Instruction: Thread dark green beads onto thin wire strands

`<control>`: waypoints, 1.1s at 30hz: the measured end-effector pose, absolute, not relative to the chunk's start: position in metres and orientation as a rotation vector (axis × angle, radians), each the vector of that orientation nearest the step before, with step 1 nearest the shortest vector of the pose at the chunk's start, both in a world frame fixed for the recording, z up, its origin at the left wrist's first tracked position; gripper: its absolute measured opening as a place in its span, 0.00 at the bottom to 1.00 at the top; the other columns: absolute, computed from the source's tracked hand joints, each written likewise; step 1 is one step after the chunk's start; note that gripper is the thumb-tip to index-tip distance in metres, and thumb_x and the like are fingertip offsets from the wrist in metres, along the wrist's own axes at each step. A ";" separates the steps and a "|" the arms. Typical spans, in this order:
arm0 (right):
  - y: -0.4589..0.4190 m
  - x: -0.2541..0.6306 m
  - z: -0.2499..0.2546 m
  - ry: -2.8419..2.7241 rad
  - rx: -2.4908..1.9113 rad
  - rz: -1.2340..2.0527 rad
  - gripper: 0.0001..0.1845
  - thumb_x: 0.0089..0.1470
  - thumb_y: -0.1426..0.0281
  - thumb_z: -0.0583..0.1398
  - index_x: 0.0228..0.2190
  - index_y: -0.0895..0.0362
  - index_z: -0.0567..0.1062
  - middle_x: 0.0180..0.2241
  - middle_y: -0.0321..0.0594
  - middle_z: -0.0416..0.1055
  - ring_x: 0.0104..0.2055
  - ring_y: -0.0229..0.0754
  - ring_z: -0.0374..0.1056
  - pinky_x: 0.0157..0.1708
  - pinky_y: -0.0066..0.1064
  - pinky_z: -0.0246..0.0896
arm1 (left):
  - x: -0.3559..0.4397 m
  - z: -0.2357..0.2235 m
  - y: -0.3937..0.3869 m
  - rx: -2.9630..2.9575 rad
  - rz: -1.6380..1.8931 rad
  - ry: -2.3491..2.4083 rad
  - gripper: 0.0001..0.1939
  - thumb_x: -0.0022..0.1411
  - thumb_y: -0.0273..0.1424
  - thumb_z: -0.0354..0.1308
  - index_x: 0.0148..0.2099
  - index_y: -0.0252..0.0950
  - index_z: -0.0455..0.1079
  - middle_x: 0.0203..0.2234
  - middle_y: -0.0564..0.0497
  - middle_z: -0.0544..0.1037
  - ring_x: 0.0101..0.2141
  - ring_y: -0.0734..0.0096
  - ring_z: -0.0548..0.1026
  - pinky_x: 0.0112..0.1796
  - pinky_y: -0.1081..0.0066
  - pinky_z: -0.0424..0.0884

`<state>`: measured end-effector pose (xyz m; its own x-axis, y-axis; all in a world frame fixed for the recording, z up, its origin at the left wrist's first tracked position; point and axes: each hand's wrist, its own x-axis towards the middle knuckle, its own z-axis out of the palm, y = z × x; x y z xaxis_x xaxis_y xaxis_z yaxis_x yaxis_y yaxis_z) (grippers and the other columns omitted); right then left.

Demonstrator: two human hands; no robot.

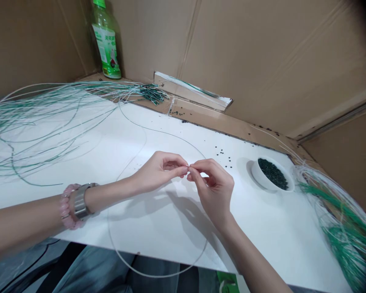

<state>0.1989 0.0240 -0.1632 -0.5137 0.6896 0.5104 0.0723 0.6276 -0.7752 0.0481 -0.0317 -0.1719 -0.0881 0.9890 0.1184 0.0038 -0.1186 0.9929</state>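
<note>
Over the white board [262,228], my left hand [157,171] and my right hand [216,187] meet fingertip to fingertip, both closed in a pinch. A thin white cord [158,276] is held between them; a small pale bit of it shows at the fingertips. Its loop droops past the front edge of the board. A darker thin stretch of cord arcs behind my hands toward the left. Whether a bead is in the pinch is hidden by the fingers. To the right of my right hand stands a white bowl [258,176] full of small dark green beads [273,173].
Loose beads [222,152] lie behind my right hand. Green and white cords [57,101] spread at left, their beaded ends [154,93] at the back. More cords [347,236] bunch at right. A green bottle [108,44] stands in the corner by cardboard walls [247,53].
</note>
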 end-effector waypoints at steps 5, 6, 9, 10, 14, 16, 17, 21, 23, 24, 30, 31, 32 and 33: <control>0.027 0.199 -0.160 -1.975 -0.627 0.802 0.05 0.54 0.75 0.59 0.28 0.54 0.72 0.27 0.34 0.70 0.30 0.34 0.68 0.26 0.25 0.71 | 0.046 -0.170 -0.032 1.385 1.403 1.370 0.05 0.58 0.28 0.58 0.32 0.32 0.73 0.26 0.51 0.76 0.29 0.76 0.74 0.34 0.76 0.70; 0.028 0.200 -0.159 -1.986 -0.625 0.768 0.05 0.53 0.75 0.59 0.27 0.54 0.72 0.27 0.34 0.70 0.30 0.34 0.68 0.27 0.26 0.72 | 0.046 -0.170 -0.033 1.421 1.412 1.400 0.05 0.58 0.28 0.57 0.32 0.32 0.73 0.26 0.51 0.76 0.29 0.76 0.73 0.34 0.76 0.70; 0.028 0.199 -0.157 -2.045 -0.587 0.676 0.07 0.51 0.78 0.58 0.27 0.55 0.72 0.25 0.33 0.70 0.28 0.34 0.67 0.28 0.27 0.72 | 0.044 -0.170 -0.033 1.533 1.438 1.447 0.06 0.59 0.28 0.57 0.32 0.32 0.73 0.26 0.51 0.77 0.29 0.76 0.73 0.33 0.75 0.70; 0.028 0.199 -0.157 -2.064 -0.572 0.647 0.07 0.50 0.79 0.58 0.27 0.55 0.72 0.25 0.33 0.70 0.28 0.34 0.66 0.28 0.28 0.72 | 0.044 -0.170 -0.034 1.566 1.443 1.457 0.06 0.59 0.28 0.57 0.32 0.32 0.73 0.26 0.50 0.77 0.29 0.76 0.74 0.33 0.75 0.70; 0.029 0.199 -0.158 -2.100 -0.548 0.553 0.08 0.48 0.79 0.58 0.25 0.55 0.71 0.23 0.34 0.69 0.26 0.34 0.65 0.27 0.30 0.70 | 0.043 -0.171 -0.034 1.656 1.435 1.477 0.06 0.59 0.28 0.56 0.33 0.32 0.73 0.27 0.50 0.77 0.29 0.75 0.74 0.33 0.74 0.70; 0.029 0.199 -0.159 -2.114 -0.546 0.529 0.08 0.48 0.80 0.57 0.24 0.55 0.71 0.23 0.34 0.69 0.25 0.34 0.64 0.26 0.30 0.69 | 0.043 -0.171 -0.034 1.672 1.427 1.479 0.06 0.60 0.28 0.56 0.33 0.32 0.73 0.27 0.50 0.77 0.29 0.75 0.73 0.33 0.74 0.70; 0.029 0.199 -0.159 -2.121 -0.547 0.523 0.08 0.48 0.80 0.57 0.24 0.55 0.71 0.22 0.34 0.69 0.25 0.34 0.64 0.26 0.30 0.69 | 0.043 -0.171 -0.034 1.676 1.423 1.478 0.06 0.60 0.27 0.55 0.33 0.32 0.73 0.27 0.50 0.77 0.29 0.75 0.73 0.33 0.74 0.70; 0.029 0.199 -0.159 -2.140 -0.556 0.517 0.08 0.48 0.80 0.57 0.25 0.56 0.71 0.23 0.34 0.69 0.25 0.34 0.64 0.26 0.29 0.69 | 0.044 -0.171 -0.035 1.699 1.419 1.472 0.06 0.59 0.27 0.56 0.33 0.31 0.73 0.27 0.50 0.77 0.29 0.75 0.73 0.33 0.75 0.70; 0.028 0.199 -0.159 -2.142 -0.569 0.514 0.08 0.47 0.80 0.57 0.25 0.56 0.71 0.23 0.34 0.69 0.25 0.34 0.64 0.25 0.28 0.69 | 0.043 -0.171 -0.035 1.706 1.421 1.473 0.06 0.60 0.27 0.55 0.33 0.31 0.73 0.27 0.50 0.77 0.29 0.76 0.73 0.32 0.75 0.70; 0.028 0.199 -0.159 -2.142 -0.576 0.513 0.08 0.47 0.80 0.57 0.25 0.55 0.71 0.23 0.34 0.69 0.25 0.34 0.64 0.25 0.28 0.69 | 0.043 -0.171 -0.035 1.708 1.426 1.473 0.06 0.60 0.27 0.55 0.33 0.31 0.73 0.27 0.50 0.76 0.29 0.76 0.73 0.32 0.75 0.70; 0.028 0.199 -0.159 -2.168 -0.578 0.494 0.08 0.47 0.80 0.56 0.25 0.55 0.71 0.23 0.33 0.69 0.25 0.33 0.65 0.25 0.27 0.69 | 0.041 -0.174 -0.034 1.738 1.422 1.491 0.05 0.59 0.26 0.56 0.33 0.32 0.73 0.28 0.50 0.77 0.29 0.75 0.73 0.32 0.75 0.70; 0.028 0.199 -0.159 -2.175 -0.575 0.485 0.08 0.48 0.80 0.56 0.25 0.55 0.71 0.23 0.33 0.69 0.25 0.33 0.64 0.25 0.27 0.69 | 0.041 -0.174 -0.034 1.752 1.423 1.495 0.05 0.59 0.26 0.56 0.33 0.32 0.73 0.27 0.50 0.77 0.29 0.75 0.73 0.32 0.75 0.70; 0.028 0.199 -0.160 -2.182 -0.571 0.475 0.08 0.48 0.80 0.56 0.25 0.55 0.71 0.23 0.34 0.68 0.25 0.33 0.64 0.24 0.27 0.68 | 0.041 -0.174 -0.034 1.770 1.423 1.498 0.05 0.59 0.26 0.56 0.33 0.32 0.73 0.27 0.50 0.77 0.28 0.75 0.73 0.32 0.75 0.70; 0.029 0.199 -0.160 -2.191 -0.564 0.462 0.08 0.48 0.80 0.56 0.25 0.55 0.71 0.23 0.34 0.68 0.24 0.33 0.63 0.24 0.27 0.68 | 0.041 -0.174 -0.034 1.790 1.423 1.500 0.04 0.59 0.25 0.56 0.33 0.32 0.73 0.27 0.51 0.76 0.28 0.76 0.73 0.32 0.75 0.69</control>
<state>0.1994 0.0287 -0.1603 -0.5731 0.5354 0.6204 0.2395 0.8334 -0.4980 0.0408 -0.0345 -0.1738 -0.0964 0.8948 0.4360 0.4829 -0.3410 0.8066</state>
